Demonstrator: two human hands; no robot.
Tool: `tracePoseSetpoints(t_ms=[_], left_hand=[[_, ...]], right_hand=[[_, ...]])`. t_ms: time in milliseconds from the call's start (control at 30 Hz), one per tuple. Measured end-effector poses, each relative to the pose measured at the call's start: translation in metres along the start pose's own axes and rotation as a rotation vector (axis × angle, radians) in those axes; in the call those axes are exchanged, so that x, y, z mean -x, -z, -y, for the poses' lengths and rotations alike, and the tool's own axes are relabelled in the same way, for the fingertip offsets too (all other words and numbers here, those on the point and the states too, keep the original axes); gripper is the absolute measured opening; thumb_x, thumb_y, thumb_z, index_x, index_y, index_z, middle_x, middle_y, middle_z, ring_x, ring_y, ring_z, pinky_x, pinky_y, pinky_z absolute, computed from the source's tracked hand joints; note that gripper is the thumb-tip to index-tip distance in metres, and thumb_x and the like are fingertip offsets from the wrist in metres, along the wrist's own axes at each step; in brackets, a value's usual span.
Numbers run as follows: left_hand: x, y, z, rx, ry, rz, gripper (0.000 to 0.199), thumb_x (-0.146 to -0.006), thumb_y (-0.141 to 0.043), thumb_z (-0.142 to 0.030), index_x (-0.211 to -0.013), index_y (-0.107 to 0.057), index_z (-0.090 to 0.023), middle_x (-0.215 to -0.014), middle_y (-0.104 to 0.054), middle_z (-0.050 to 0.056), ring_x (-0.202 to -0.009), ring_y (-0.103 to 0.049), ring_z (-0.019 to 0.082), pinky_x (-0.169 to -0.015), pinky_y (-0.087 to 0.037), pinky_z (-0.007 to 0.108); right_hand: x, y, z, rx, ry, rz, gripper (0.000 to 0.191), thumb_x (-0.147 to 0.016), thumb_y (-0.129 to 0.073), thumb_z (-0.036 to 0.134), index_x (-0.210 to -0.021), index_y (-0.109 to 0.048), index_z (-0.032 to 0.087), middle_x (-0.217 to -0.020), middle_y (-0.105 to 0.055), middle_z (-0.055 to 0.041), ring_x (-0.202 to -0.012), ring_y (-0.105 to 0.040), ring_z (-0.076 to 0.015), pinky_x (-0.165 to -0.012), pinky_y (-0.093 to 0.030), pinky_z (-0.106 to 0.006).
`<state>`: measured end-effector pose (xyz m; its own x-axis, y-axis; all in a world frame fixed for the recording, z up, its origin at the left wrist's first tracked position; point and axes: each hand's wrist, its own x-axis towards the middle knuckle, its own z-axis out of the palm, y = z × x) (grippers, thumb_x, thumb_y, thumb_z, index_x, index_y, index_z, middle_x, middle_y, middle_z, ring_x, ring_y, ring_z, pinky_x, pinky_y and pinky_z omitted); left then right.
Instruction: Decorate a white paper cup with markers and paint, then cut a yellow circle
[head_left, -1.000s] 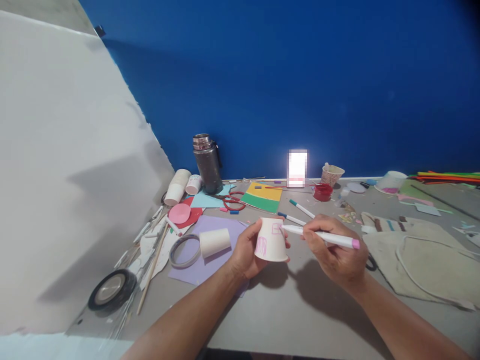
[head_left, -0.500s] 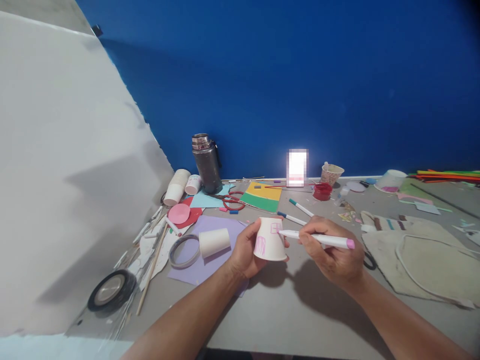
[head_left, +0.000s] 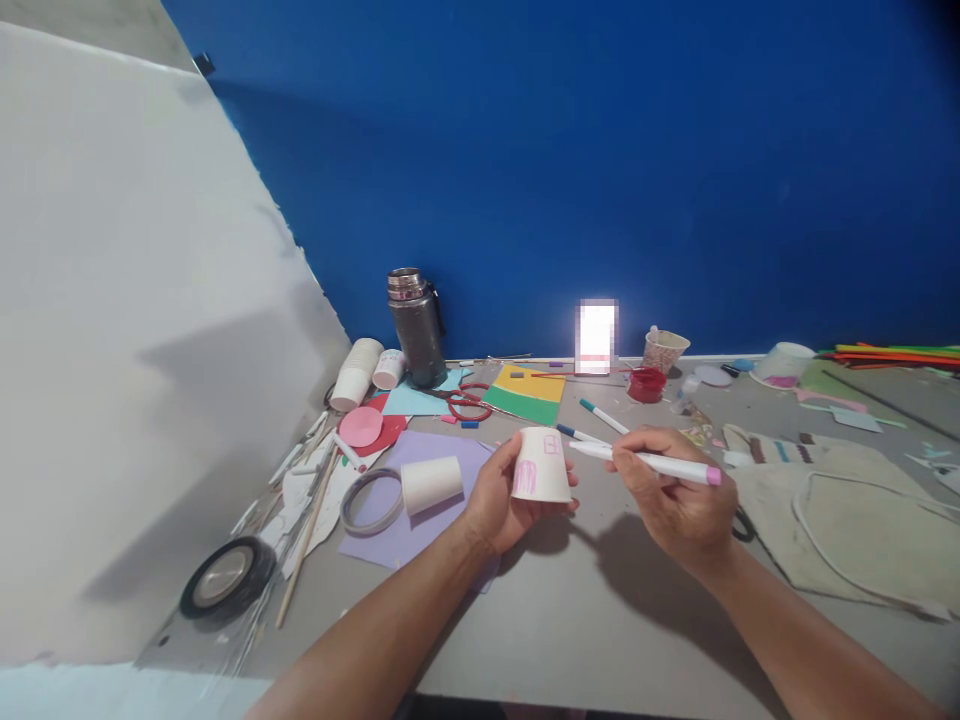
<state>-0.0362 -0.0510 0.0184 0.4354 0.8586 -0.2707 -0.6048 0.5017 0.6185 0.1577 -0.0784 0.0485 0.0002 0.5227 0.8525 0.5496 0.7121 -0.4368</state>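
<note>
My left hand (head_left: 501, 495) is wrapped round an upside-down white paper cup (head_left: 541, 468), its wide rim facing down. Pink marker lines on the cup form a small window shape at the upper right and a scribbled, arched patch at the lower left. In my right hand (head_left: 671, 490) is a white marker (head_left: 664, 462) with a pink end, gripped like a pen. Its tip points at the cup's right side, a small gap away. Two capped markers, one blue-ended (head_left: 577, 435) and one teal-ended (head_left: 602, 415), lie behind the hands.
A second paper cup (head_left: 433, 484) lies on purple paper (head_left: 390, 550) beside a tape ring (head_left: 352, 522). Red-handled scissors (head_left: 471, 408), a dark flask (head_left: 417, 335) and stacked cups (head_left: 355, 375) stand farther back. At right is a cloth bag (head_left: 832, 545); black tape (head_left: 227, 580) sits at left.
The marker has moved right, its tip leaving the window drawing on the cup. My left hand has turned and tilted the cup slightly.
</note>
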Motion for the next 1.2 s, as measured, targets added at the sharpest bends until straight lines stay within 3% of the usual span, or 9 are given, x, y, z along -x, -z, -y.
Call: tracePoseSetpoints(t_ms=[200, 333, 467, 633, 867, 1200], left_hand=[[-0.003, 0.006, 0.002, 0.001, 0.026, 0.035, 0.046, -0.103, -0.052, -0.046, -0.118, -0.071, -0.007, -0.099, -0.077, 0.019, -0.09, -0.076, 0.035, -0.075, -0.065, 0.051], [-0.004, 0.008, 0.004, 0.008, 0.027, 0.089, 0.045, -0.098, -0.06, -0.041, -0.124, -0.07, -0.005, -0.107, -0.078, 0.022, -0.095, -0.077, 0.037, -0.083, -0.063, 0.052], [-0.004, 0.007, 0.004, -0.002, 0.005, 0.037, 0.042, -0.099, -0.058, -0.033, -0.129, -0.066, -0.006, -0.106, -0.078, 0.021, -0.093, -0.077, 0.035, -0.085, -0.063, 0.053], [-0.003, 0.006, 0.004, -0.089, -0.003, -0.041, 0.042, -0.1, -0.062, -0.039, -0.129, -0.064, -0.009, -0.093, -0.076, 0.016, -0.085, -0.077, 0.032, -0.073, -0.066, 0.049], [-0.004, 0.005, 0.007, -0.131, -0.011, -0.044, 0.048, -0.103, -0.057, -0.051, -0.12, -0.068, -0.008, -0.086, -0.074, 0.013, -0.075, -0.078, 0.03, -0.059, -0.064, 0.038], [-0.007, 0.009, 0.011, -0.218, -0.12, -0.01, 0.051, -0.1, -0.062, -0.054, -0.127, -0.067, -0.011, -0.09, -0.076, 0.012, -0.074, -0.077, 0.028, -0.061, -0.061, 0.035]], right_hand=[[0.0, -0.002, -0.004, 0.037, -0.035, 0.013, 0.01, -0.098, -0.065, 0.023, -0.09, -0.07, 0.023, -0.079, -0.078, -0.0009, -0.065, -0.073, -0.0155, -0.06, -0.057, -0.024], [0.001, -0.004, -0.01, -0.003, -0.051, 0.014, 0.009, -0.101, -0.064, 0.023, -0.103, -0.073, 0.022, -0.08, -0.08, -0.0017, -0.065, -0.074, -0.0167, -0.06, -0.058, -0.026], [0.001, -0.003, -0.013, -0.052, -0.054, 0.029, 0.015, -0.102, -0.062, 0.022, -0.113, -0.073, 0.022, -0.081, -0.081, -0.0019, -0.064, -0.074, -0.016, -0.06, -0.058, -0.026], [-0.002, 0.001, -0.012, -0.066, -0.056, 0.032, 0.016, -0.102, -0.062, 0.027, -0.103, -0.077, 0.022, -0.081, -0.079, -0.0029, -0.066, -0.071, -0.017, -0.061, -0.056, -0.028], [0.003, -0.007, -0.01, -0.076, -0.264, 0.028, 0.015, -0.099, -0.062, 0.033, -0.096, -0.072, 0.021, -0.07, -0.074, 0.0002, -0.055, -0.065, -0.0147, -0.052, -0.051, -0.026], [0.005, -0.006, -0.007, -0.027, -0.11, 0.109, 0.015, -0.099, -0.063, 0.032, -0.092, -0.073, 0.023, -0.08, -0.078, -0.0028, -0.059, -0.066, -0.0161, -0.055, -0.052, -0.028]])
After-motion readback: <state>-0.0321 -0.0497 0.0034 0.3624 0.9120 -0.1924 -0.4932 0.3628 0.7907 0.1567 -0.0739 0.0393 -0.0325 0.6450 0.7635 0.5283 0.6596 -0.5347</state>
